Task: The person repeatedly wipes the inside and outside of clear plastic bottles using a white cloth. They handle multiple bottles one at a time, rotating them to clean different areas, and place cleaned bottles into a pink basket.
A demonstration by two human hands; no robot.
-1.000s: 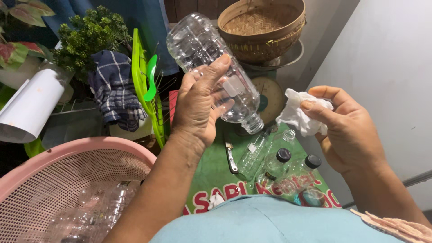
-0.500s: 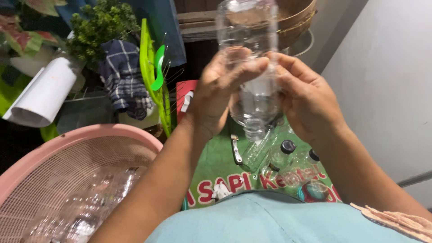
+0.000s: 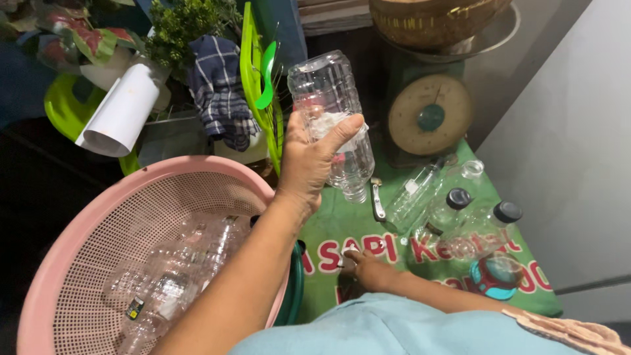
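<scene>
Left hand (image 3: 309, 164) raised at centre frame, fingers and thumb wrapped firmly around a clear plastic bottle (image 3: 332, 121). Bottle is tilted, base up and far, neck pointing down and near; no cap visible on it. Something white shows under the thumb against the bottle wall; label scrap or crumpled paper, cannot tell.

Right hand (image 3: 361, 263) low and near, resting on the green printed mat (image 3: 394, 250), fingers loosely curled down against it. Cannot tell whether it has anything in its grip; nothing shows between the fingers.

Pink mesh basket (image 3: 79, 263) at left, near; several clear bottles (image 3: 177, 269) already lie inside it, piled on their sides.

On the mat at right, more bottles (image 3: 453, 210) lie loose: two with dark caps, one or two uncapped, plus a small metal tool (image 3: 378, 200) just beside the held bottle's neck.

Judging from this: a good share of bottles sits in the basket, one is in hand, a handful on the mat remains unhandled.

Far side: a dial scale (image 3: 430, 115) with a woven basket (image 3: 434, 20) on top, a checked cloth (image 3: 220, 92), a green plant (image 3: 184, 23).
</scene>
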